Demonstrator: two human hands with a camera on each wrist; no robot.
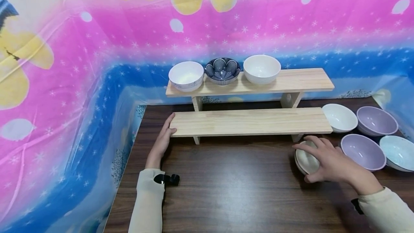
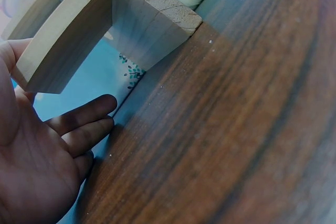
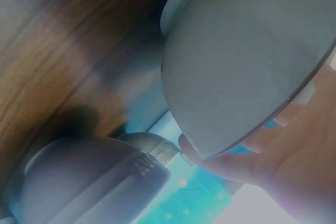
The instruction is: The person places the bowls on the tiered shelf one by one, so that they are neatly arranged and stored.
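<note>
My right hand holds a small beige bowl by its rim, in front of the right end of the lower shelf. Its smooth outer side and foot show large in the right wrist view, with the hand along the rim. At the other end, my left hand grips the left edge of the two-tier wooden shelf's lower board. The left wrist view shows that hand pinching the board's corner, its other fingers stretched out below.
On the upper board stand a white patterned bowl, a dark blue patterned bowl and a white bowl. Right of the shelf are another white bowl, two purple bowls and a pale blue bowl.
</note>
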